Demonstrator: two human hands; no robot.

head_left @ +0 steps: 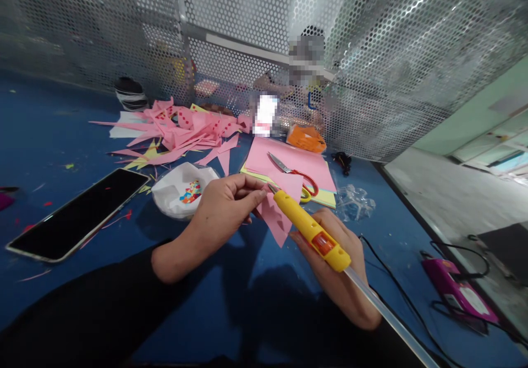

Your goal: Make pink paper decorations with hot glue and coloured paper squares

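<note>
My right hand (340, 261) is wrapped round a yellow hot glue gun (307, 222), from whose back end a long translucent glue stick (385, 310) sticks out. The gun's metal tip meets a folded piece of pink paper (276, 219). Between thumb and fingers, my left hand (226, 197) pinches that paper at its left edge. Just beyond lie red-handled scissors (289, 167) on a stack of pink and yellow paper sheets (317, 164). Left of my left hand sits a round bowl (165, 189) lined with white paper, with small colourful bits in it.
A large phone (78, 214) lies at the left. Pink paper scraps (181, 131) pile up behind the bowl, near a lit, blurred screen (264, 115). An orange packet (307, 138) rests by the perforated metal screen (247, 21). Cables trail past a purple power strip (457, 291) at right.
</note>
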